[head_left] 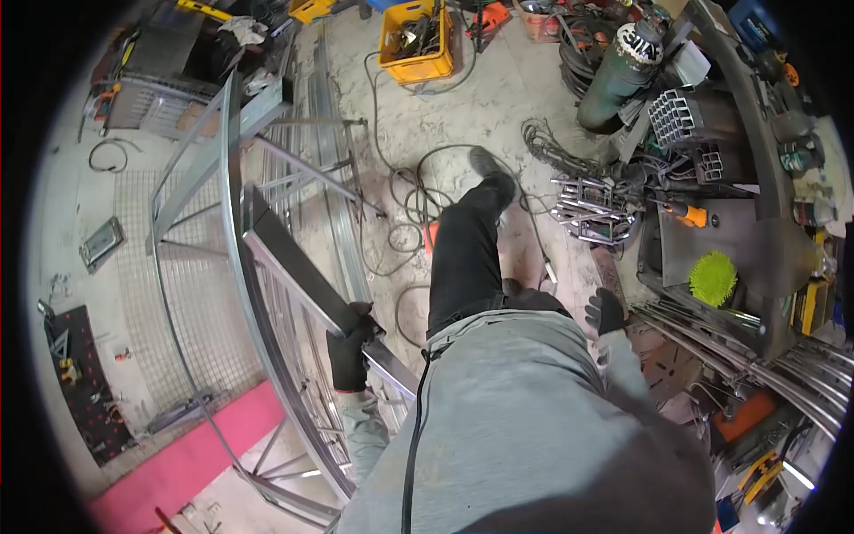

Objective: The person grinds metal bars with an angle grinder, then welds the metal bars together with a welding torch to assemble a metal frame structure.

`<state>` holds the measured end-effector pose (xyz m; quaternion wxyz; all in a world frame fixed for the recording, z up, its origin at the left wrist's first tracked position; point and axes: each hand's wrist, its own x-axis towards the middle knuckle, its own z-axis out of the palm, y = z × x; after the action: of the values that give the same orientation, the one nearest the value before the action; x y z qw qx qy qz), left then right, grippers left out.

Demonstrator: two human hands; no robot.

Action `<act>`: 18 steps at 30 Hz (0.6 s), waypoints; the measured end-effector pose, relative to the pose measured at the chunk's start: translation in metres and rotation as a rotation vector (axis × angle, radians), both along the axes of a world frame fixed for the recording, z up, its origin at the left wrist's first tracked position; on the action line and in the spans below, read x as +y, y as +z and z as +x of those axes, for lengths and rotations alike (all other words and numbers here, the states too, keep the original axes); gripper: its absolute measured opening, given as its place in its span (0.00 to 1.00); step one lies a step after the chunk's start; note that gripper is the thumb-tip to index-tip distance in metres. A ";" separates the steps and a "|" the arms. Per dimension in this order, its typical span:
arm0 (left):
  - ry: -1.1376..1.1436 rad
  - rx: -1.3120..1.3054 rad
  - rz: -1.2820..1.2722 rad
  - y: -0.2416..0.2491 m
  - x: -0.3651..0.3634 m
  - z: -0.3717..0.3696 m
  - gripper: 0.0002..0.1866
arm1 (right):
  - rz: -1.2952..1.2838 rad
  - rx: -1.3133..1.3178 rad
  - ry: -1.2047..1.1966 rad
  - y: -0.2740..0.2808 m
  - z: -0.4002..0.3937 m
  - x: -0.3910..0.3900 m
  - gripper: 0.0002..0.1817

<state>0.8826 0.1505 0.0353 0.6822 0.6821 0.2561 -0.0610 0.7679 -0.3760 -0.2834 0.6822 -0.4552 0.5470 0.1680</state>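
My left hand (351,347), in a black glove, is wrapped round a long rectangular metal tube (298,271). The tube slants from the upper left, where its dark end shows, down towards my waist at my left side. Just beyond it stands a large welded metal frame (233,178) with a curved rail and diagonal braces. My right hand (606,311), also in a dark glove, hangs at my right side. Its fingers are spread and nothing is in them. Nearest to that hand are long metal rods and tubes (703,334) lying beside a bench.
Loose cable (418,196) coils on the floor by my forward foot (483,163). A yellow crate (416,44) with tools stands ahead. On the right are a gas cylinder (623,76), bundled square tubes (685,120) and a green fuzzy ball (713,278). Wire mesh (178,303) lies left.
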 end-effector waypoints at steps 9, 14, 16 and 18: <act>-0.361 0.077 0.118 -0.118 -0.022 0.289 0.16 | 0.190 -0.600 0.064 0.086 0.249 0.023 0.29; -0.558 0.031 0.156 -0.096 -0.055 0.447 0.16 | 0.256 -0.743 0.635 0.165 0.503 0.126 0.30; -0.635 -0.043 0.284 -0.081 -0.064 0.497 0.17 | 0.299 -1.208 0.756 0.181 0.581 0.180 0.38; -0.659 -0.018 0.299 -0.054 -0.066 0.539 0.17 | 0.486 -0.615 0.568 0.268 0.646 0.233 0.32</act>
<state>1.4216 0.0841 -0.0189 0.5206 0.8209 0.0226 -0.2336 1.4141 -0.1435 -0.0159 0.8260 -0.4426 0.1189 0.3281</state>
